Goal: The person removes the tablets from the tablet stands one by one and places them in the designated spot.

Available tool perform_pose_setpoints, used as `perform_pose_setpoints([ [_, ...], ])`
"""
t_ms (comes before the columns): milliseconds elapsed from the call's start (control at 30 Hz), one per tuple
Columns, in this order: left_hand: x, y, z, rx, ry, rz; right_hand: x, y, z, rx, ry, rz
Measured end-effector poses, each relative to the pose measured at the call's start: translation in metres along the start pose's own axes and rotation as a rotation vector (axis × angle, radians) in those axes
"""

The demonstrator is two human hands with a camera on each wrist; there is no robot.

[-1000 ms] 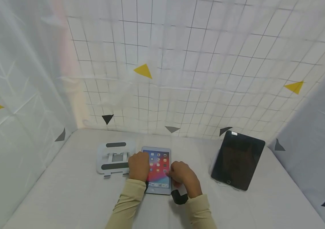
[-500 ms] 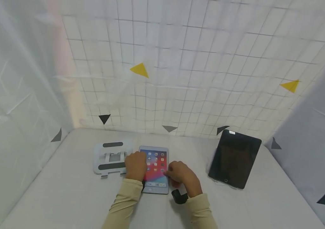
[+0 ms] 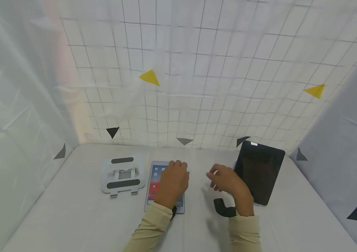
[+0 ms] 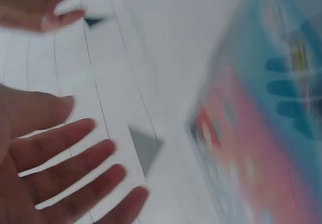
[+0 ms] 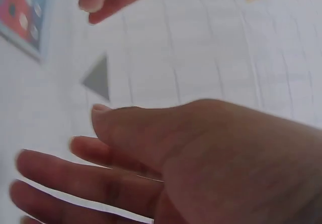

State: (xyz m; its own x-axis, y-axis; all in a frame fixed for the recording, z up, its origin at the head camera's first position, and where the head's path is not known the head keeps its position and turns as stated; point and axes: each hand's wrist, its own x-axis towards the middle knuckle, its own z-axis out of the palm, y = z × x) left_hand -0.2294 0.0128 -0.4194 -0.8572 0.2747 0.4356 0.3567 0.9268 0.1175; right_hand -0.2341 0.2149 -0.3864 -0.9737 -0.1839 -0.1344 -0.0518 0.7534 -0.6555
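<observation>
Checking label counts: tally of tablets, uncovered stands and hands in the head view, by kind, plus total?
Tablets: 2, the white-framed tablet and the black-framed tablet
Uncovered stands: 1, the grey stand
Hands: 2, the left hand and the right hand
Total: 5

- the stand is lying left on the bench
- the middle tablet is lying just right of it
- the right tablet is sitting well apart, farther right
- the left hand is hovering over the middle tablet
- the right hand is hovering between both tablets
</observation>
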Motion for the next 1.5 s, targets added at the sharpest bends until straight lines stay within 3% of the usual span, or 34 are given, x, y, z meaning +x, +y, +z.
perform_pose_setpoints([
  [67, 0.002, 0.014, 0.003, 0.010, 0.015, 0.072, -0.006, 0.010, -0.015, -0.006, 0.060, 0.008],
  [167, 0.003, 0.032, 0.007, -0.040, -0.015, 0.134, -0.016, 0.025, -0.034, -0.011, 0.145, 0.033],
  [367, 0.000, 0.057, 0.013, -0.284, -0.152, 0.057, -0.033, 0.050, -0.057, -0.042, 0.285, 0.139],
  [500, -0.005, 0.075, 0.024, -0.360, -0.210, 0.058, -0.042, 0.062, -0.065, -0.105, 0.378, 0.244],
  [633, -0.006, 0.091, 0.036, -0.413, -0.205, 0.067, -0.049, 0.071, -0.069, -0.149, 0.437, 0.355],
  [767, -0.004, 0.104, 0.045, -0.494, -0.166, 0.026, -0.054, 0.078, -0.070, -0.159, 0.450, 0.446],
  [900, -0.002, 0.112, 0.055, -0.553, -0.190, -0.016, -0.054, 0.080, -0.066, -0.144, 0.495, 0.512],
  [1033, -0.002, 0.117, 0.063, -0.604, -0.215, 0.001, -0.053, 0.078, -0.063, -0.121, 0.577, 0.555],
  [1233, -0.003, 0.122, 0.072, -0.663, -0.165, 0.004, -0.051, 0.079, -0.063, -0.133, 0.603, 0.548],
  [1500, -0.001, 0.119, 0.074, -0.771, -0.160, 0.009, -0.050, 0.086, -0.064, -0.144, 0.605, 0.528],
])
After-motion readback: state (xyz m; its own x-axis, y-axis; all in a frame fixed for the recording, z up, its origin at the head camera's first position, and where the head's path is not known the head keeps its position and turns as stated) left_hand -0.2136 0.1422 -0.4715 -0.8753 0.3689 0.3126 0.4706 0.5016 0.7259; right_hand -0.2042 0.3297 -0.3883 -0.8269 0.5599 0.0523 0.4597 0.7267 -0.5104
